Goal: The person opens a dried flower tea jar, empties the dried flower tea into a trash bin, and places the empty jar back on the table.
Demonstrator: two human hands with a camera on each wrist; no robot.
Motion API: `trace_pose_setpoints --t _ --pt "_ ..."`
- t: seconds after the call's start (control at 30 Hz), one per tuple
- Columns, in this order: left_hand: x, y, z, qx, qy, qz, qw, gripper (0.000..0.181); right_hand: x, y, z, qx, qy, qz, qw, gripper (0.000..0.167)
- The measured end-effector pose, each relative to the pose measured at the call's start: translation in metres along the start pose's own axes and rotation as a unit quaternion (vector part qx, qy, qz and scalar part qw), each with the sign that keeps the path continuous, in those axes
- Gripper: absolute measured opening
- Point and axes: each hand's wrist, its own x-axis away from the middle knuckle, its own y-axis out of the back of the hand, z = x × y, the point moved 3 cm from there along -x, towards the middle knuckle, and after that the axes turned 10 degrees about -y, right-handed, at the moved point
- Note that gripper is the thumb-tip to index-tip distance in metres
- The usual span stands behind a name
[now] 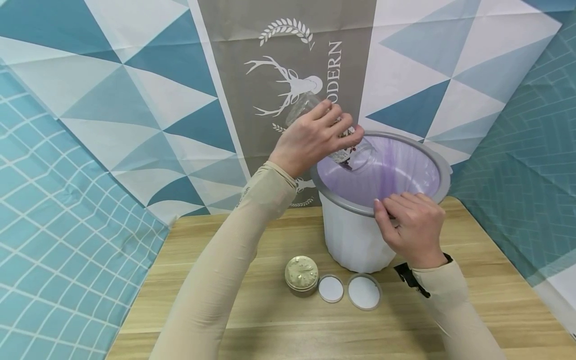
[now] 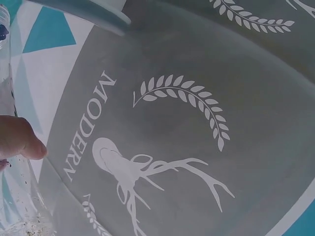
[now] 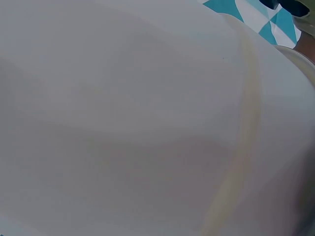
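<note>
A clear, labelled jar (image 1: 343,155) in the left hand (image 1: 312,135) was tilted down over a white, lilac-lined bin (image 1: 355,240) whose grey rim (image 1: 444,172) the right hand (image 1: 414,225) gripped.

You wear long, snug cream sleeves (image 1: 220,270), lightly wrinkled. Small dark lettering (image 1: 243,197) marks the left one near its hemmed cuff (image 1: 283,171); a black strap (image 1: 411,280) shows at your right wrist. Your hands (image 1: 317,132) are bare.
</note>
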Motion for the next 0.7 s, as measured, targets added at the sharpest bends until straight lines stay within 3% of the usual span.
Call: trace_pose_setpoints --t 0.17,0.4,0.7 --pt "-0.0006 -0.0003 -0.0014 -0.003 0.001 -0.003 1.0000 0.061 0.0005 0.0002 -0.0001 -0.001 -0.001 -0.004 1.0000 0.051" --pt "-0.0010 0.0003 -0.0041 -0.029 -0.011 0.037 0.9988 0.064 0.0003 0.0002 0.0002 -0.003 0.000 -0.005 1.0000 0.053" --pt "-0.0048 0.0001 -0.0053 -0.070 0.008 0.013 0.9974 0.060 0.0010 -0.0002 -0.0013 0.001 0.001 0.000 1.0000 0.052"
